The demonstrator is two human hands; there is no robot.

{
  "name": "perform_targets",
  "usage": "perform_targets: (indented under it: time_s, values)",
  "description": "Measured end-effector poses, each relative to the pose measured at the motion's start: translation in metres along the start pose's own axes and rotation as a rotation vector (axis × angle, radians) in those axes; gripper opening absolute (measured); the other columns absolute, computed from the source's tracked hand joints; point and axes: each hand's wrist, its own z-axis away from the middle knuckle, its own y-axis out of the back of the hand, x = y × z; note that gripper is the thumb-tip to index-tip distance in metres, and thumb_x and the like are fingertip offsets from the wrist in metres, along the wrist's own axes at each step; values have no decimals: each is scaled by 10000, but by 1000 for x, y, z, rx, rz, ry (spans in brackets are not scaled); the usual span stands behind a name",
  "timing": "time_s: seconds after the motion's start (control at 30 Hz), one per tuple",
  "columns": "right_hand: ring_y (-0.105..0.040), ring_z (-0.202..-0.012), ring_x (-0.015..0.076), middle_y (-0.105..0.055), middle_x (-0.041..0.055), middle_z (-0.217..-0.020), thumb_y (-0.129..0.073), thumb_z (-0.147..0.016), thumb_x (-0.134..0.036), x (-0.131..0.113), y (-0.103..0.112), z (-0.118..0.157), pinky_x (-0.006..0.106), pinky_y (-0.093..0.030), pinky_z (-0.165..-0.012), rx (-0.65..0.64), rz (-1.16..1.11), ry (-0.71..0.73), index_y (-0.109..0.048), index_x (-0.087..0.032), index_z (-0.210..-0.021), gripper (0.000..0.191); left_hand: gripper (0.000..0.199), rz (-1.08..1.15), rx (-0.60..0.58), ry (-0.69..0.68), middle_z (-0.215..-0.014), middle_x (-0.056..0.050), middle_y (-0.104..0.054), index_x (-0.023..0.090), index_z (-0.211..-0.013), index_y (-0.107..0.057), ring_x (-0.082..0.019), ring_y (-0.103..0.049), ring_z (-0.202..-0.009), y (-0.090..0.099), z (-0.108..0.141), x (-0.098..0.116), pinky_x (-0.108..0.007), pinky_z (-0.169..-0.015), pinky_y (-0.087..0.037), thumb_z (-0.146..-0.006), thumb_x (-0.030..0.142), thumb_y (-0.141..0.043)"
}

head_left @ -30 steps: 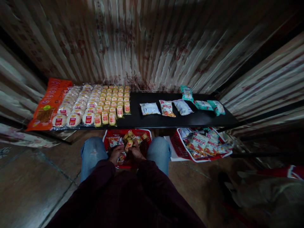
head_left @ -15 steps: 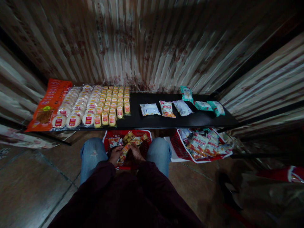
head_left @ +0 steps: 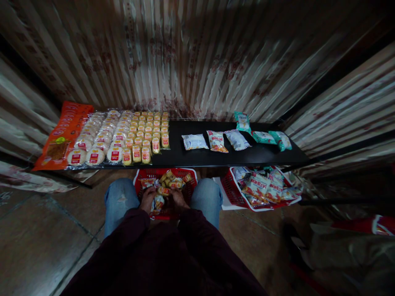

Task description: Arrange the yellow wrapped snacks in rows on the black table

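Note:
Between my knees sits a red basket holding several small wrapped snacks. Above it, a yellow wrapped snack roll with an orange-red label lies level between my two hands. My left hand pinches its left end, and my right hand has its fingers closed at the right end. Further wrapped yellow pieces lie behind it in the basket, and a white-and-orange packet lies beneath. On the black shelf just beyond, rows of similar yellow rolls stand in lines.
Left on the shelf are an orange bag and rows of round white wrapped crackers. White packets and green packets lie to the right. A second red basket is full of packets. Another person's shoe shows at lower right.
The roll between my hands has turned from slanted to level. My left hand has shifted slightly up, uncovering more of the packet below. The shelf goods have not moved.

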Motion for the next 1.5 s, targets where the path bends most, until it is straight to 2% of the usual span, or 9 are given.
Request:
perform_targets:
  time_s: [0.13,0.3,0.43,0.7,0.87,1.0,1.2,1.4,1.5]
  values:
    - [-555,-572,128,-556,-42,-572,-713,-532,-331,1,0,-3,270,-464,-588,115,-18,-28,-496,-213,-638,269,250,-17,-27,-27,-743,-8,-652,172,-770,-636,-166,-633,-806,-1,2,1,-315,-820,-485,-539,168,-732]
    - [-532,-561,123,-562,-48,-557,-733,-486,-340,-1,1,3,263,-427,-593,13,37,25,-505,-207,-612,293,366,79,-134,45,-826,-49,-683,149,-915,-625,-168,-655,-826,-3,7,5,-344,-910,-473,-565,126,-731]
    - [-522,-547,119,-557,-58,-531,-725,-473,-347,-5,2,12,253,-406,-573,-92,81,17,-519,-200,-619,293,520,88,-144,103,-925,-75,-690,164,-1100,-590,-190,-666,-882,-4,9,7,-359,-921,-480,-599,102,-714]
    - [-553,-550,120,-610,-64,-587,-742,-428,-283,-5,0,11,247,-417,-565,-97,60,-42,-549,-204,-723,361,612,49,-181,126,-1122,-126,-653,194,-1204,-551,-233,-638,-1022,-1,9,5,-375,-934,-476,-621,134,-726]
    - [-517,-517,107,-588,-77,-572,-734,-448,-328,0,1,10,249,-416,-555,-138,39,-39,-531,-216,-746,378,614,48,-165,120,-1096,-122,-660,181,-1207,-546,-212,-642,-997,-2,9,6,-355,-946,-467,-618,91,-692]
    - [-496,-521,106,-559,-72,-554,-723,-476,-395,4,1,5,255,-409,-573,-58,111,7,-538,-211,-683,333,623,35,-167,141,-1106,-119,-657,176,-1209,-543,-205,-647,-975,-2,9,7,-344,-936,-469,-608,93,-686]
    - [-513,-601,121,-560,-55,-567,-700,-527,-343,2,1,-1,264,-414,-660,-24,158,63,-555,-201,-591,213,634,45,-207,122,-1080,-101,-676,187,-1218,-533,-189,-655,-953,-1,10,8,-331,-928,-462,-611,149,-711]
    - [-495,-606,125,-557,-49,-561,-678,-537,-268,-6,1,3,255,-397,-644,-85,194,103,-583,-203,-554,116,650,17,-196,115,-952,-72,-700,191,-1244,-529,-201,-657,-937,-6,17,14,-327,-888,-474,-628,217,-735]
    - [-502,-607,118,-581,-46,-592,-686,-542,-277,-9,0,7,249,-398,-647,-138,192,107,-617,-199,-593,116,694,-3,-179,137,-966,-71,-701,211,-1272,-510,-212,-656,-934,-7,21,17,-324,-839,-488,-624,248,-757]
